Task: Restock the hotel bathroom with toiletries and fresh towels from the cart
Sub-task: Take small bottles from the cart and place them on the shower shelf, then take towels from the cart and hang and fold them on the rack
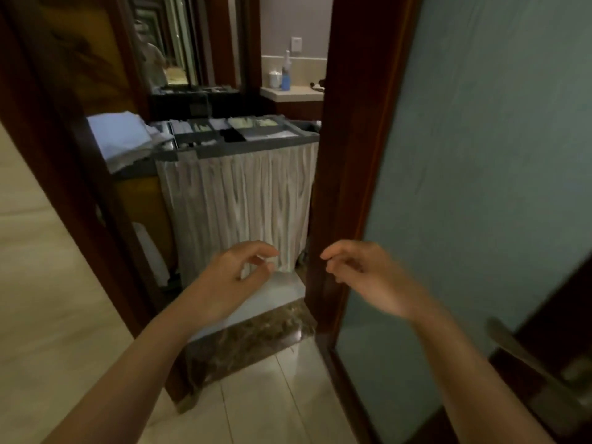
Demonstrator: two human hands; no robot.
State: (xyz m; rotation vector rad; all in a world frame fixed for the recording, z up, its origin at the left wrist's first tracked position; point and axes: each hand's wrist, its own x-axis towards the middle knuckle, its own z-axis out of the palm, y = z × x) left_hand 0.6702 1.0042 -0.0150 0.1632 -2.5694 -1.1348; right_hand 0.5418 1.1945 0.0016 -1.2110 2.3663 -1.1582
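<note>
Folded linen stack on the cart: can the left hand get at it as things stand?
Probably yes: the left hand is empty, the linen stack lies uncovered atop the cart, and nothing stands between them.

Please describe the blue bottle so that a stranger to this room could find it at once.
Look through the doorway, past the cart with the pleated white curtain, to the pale counter behind it. The blue bottle stands there beside a white jar; it alone is blue.
</note>
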